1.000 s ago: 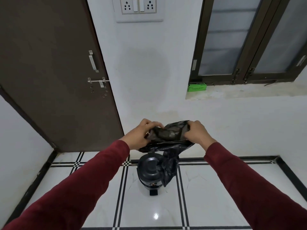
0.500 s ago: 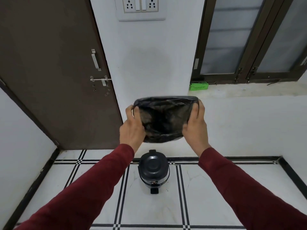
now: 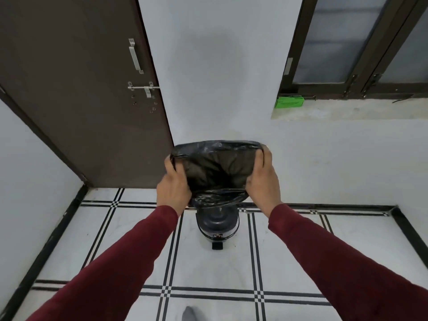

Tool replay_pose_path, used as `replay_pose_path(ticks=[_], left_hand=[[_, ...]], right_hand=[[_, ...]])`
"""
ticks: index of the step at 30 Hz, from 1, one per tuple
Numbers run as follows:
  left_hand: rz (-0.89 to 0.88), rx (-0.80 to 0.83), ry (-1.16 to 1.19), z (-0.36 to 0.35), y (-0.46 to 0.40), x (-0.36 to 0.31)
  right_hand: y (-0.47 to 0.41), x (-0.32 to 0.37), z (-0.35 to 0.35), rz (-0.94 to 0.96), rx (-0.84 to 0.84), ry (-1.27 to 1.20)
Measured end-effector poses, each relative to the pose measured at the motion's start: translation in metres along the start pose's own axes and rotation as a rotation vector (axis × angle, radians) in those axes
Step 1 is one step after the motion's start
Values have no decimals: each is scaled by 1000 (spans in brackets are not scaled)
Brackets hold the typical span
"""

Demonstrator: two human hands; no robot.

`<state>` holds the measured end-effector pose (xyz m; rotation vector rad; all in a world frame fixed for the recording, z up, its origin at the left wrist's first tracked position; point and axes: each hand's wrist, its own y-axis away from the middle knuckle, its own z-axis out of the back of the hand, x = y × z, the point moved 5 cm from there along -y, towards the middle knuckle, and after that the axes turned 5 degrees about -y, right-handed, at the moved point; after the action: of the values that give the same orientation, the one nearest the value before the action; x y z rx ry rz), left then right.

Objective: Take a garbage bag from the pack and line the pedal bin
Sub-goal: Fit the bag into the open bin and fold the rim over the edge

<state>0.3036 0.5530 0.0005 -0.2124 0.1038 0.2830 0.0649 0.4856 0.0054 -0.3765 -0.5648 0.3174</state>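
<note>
The left hand [image 3: 173, 186] and right hand [image 3: 262, 181] each keep a clamped grip on the garbage bag [image 3: 216, 167], stretching its mouth apart. Below the grip, the closed pedal bin [image 3: 216, 224] stands on the tiled floor [image 3: 289, 256] by a white wall [image 3: 220, 66].

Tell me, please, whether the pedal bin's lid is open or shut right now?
Shut: the pedal bin's domed lid lies flat on its top, below the garbage bag.

Both arms extended forward, dark red sleeves to wrists. Left hand [image 3: 173, 186]: raised, back toward camera, fingers curled, gripping left edge of black bag [image 3: 216, 169]. Right hand [image 3: 262, 179]: level with left, fingers curled on right edge.
</note>
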Motion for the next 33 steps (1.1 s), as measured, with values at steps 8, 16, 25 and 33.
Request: replay_pose_path(ticks=[8,16,25,33], left_hand=[[-76,529,-157,-78,-14,72],[-98,588,-93,-101,-67,95],[-104,645,-20,-134,-106,104],[-95,654,12,-162,-142,100]], right_hand=[[18,-7,-97,-469,667,-60],[-14,2,-136,-372,503,101],[-34,-17,-180,-529,516,-64],[-64,-32,-209,-845,399,-350]])
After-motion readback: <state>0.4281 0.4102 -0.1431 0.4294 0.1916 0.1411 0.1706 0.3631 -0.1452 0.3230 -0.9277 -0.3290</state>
